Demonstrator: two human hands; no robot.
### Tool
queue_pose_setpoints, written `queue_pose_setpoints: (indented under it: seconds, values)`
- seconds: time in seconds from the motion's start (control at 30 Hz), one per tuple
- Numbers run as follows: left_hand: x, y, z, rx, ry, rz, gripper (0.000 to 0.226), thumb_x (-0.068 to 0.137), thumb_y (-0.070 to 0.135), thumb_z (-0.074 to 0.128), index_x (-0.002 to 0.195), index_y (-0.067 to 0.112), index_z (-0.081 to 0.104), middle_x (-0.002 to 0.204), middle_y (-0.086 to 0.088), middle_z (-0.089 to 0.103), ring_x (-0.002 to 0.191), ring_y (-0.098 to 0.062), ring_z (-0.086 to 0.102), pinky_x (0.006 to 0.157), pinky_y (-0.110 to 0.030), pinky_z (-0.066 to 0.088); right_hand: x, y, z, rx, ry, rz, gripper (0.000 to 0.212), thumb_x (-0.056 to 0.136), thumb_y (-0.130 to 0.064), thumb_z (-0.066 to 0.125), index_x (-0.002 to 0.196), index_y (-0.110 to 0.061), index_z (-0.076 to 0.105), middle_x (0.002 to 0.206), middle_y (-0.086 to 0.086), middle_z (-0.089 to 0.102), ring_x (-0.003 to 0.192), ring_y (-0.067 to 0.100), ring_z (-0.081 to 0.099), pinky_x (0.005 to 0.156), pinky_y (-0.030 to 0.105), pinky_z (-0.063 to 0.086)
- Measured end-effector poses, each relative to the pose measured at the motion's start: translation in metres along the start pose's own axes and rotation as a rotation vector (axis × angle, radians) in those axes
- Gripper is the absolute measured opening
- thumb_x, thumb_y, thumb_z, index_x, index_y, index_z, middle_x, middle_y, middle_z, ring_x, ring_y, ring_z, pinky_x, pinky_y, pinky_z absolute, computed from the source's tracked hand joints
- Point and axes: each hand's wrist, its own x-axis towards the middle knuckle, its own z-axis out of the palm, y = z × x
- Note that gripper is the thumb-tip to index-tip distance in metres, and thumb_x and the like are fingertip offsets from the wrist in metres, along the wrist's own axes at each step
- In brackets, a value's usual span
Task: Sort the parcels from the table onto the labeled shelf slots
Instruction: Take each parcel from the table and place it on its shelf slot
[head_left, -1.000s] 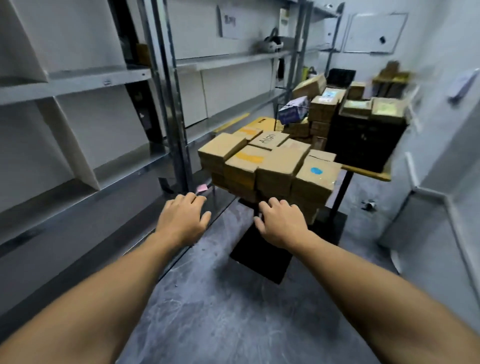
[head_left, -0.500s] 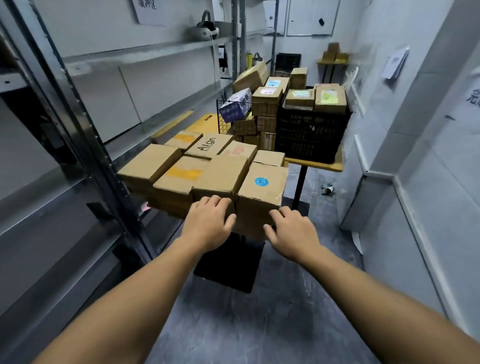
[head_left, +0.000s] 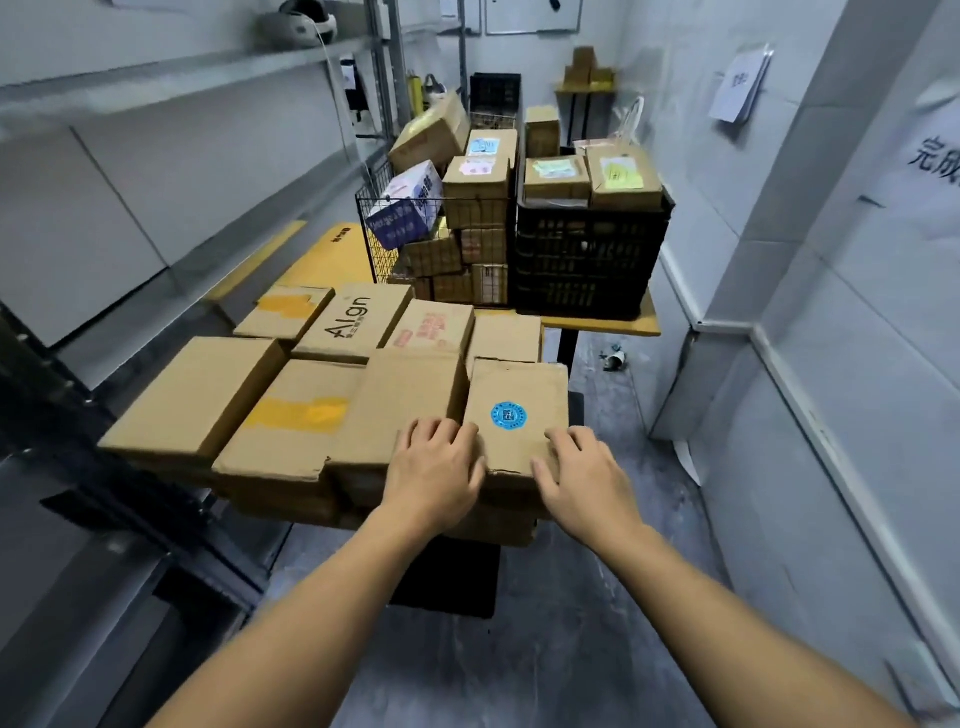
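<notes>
Well left of the fingers (head_left: 439, 432) the shelf (head_left: 171, 67) is standing ready; the left hand (head_left: 436, 470) is laying loose, unclenched fingers on the near left corner of the blue-stickered parcel (head_left: 519, 384), which is sitting atop the stack (head_left: 280, 496) on the table (head_left: 623, 323). The right hand (head_left: 587, 480) is resting equally slack fingers on its near right corner. The pick-up seems to be just starting: next, both hands should be closing round the parcel's sides and lifting it clear.

Narrow, dim storeroom.
Pale painted walls (head_left: 857, 364) close in at 3 o'clock, a white paper sheet (head_left: 740, 83) taped at 2; a white wall board (head_left: 532, 18) hangs at 12; grey metal shelving (head_left: 171, 70) runs along 9 to 11; mottled grey concrete floor (head_left: 571, 649) at 6.
</notes>
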Motion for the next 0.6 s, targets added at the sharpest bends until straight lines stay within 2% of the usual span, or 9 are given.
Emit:
queue_pose_setpoints:
  seconds: [0.17, 0.3, 0.43, 0.53, 0.6]
  values:
    - [0.004, -0.003, 0.019, 0.018, 0.049, -0.001, 0.039, 0.092, 0.049, 0.035, 0.119, 0.028, 0.053, 0.116, 0.004, 0.062, 0.119, -0.023, 0.046, 0.112, -0.047, 0.023, 0.009, 0.003, 0.018, 0.249, 0.060, 0.175, 0.044, 0.099, -0.040, 0.053, 0.139, -0.023, 0.051, 0.140, 0.006, 0.036, 0.124, 0.028, 0.046, 0.101, 0.040, 0.045]
    - [0.006, -0.001, 0.024, -0.045, 0.098, -0.022, 0.037, 0.091, 0.047, 0.041, 0.117, 0.026, 0.057, 0.113, 0.004, 0.064, 0.119, -0.023, 0.048, 0.115, -0.050, 0.019, 0.018, 0.006, 0.025, 0.455, 0.023, 0.264, 0.046, 0.099, -0.035, 0.057, 0.143, -0.024, 0.049, 0.133, 0.013, 0.050, 0.122, 0.029, 0.051, 0.095, 0.029, 0.038]
    - [0.009, 0.010, 0.018, -0.136, 0.151, -0.008, 0.039, 0.088, 0.047, 0.042, 0.114, 0.023, 0.060, 0.113, 0.003, 0.064, 0.122, -0.023, 0.047, 0.115, -0.051, 0.021, 0.023, 0.011, 0.023, 0.588, 0.070, 0.263, 0.045, 0.097, -0.033, 0.061, 0.140, -0.023, 0.051, 0.134, 0.010, 0.056, 0.122, 0.024, 0.052, 0.092, 0.024, 0.034]
    - [0.008, 0.023, 0.007, -0.357, 0.246, -0.001, 0.043, 0.089, 0.046, 0.044, 0.119, 0.020, 0.061, 0.118, -0.001, 0.060, 0.121, -0.024, 0.047, 0.109, -0.053, 0.034, 0.022, 0.021, 0.009, 0.685, 0.120, 0.265, 0.043, 0.096, -0.036, 0.062, 0.137, -0.027, 0.052, 0.134, 0.003, 0.056, 0.120, 0.019, 0.053, 0.096, 0.029, 0.040]
    - [0.009, 0.032, -0.003, -0.621, 0.301, -0.006, 0.045, 0.089, 0.045, 0.047, 0.123, 0.020, 0.061, 0.121, 0.002, 0.058, 0.120, -0.019, 0.047, 0.103, -0.044, 0.040, 0.020, 0.031, -0.003, 0.756, 0.146, 0.240, 0.042, 0.096, -0.037, 0.061, 0.136, -0.030, 0.052, 0.134, -0.002, 0.056, 0.119, 0.016, 0.054, 0.098, 0.034, 0.045]
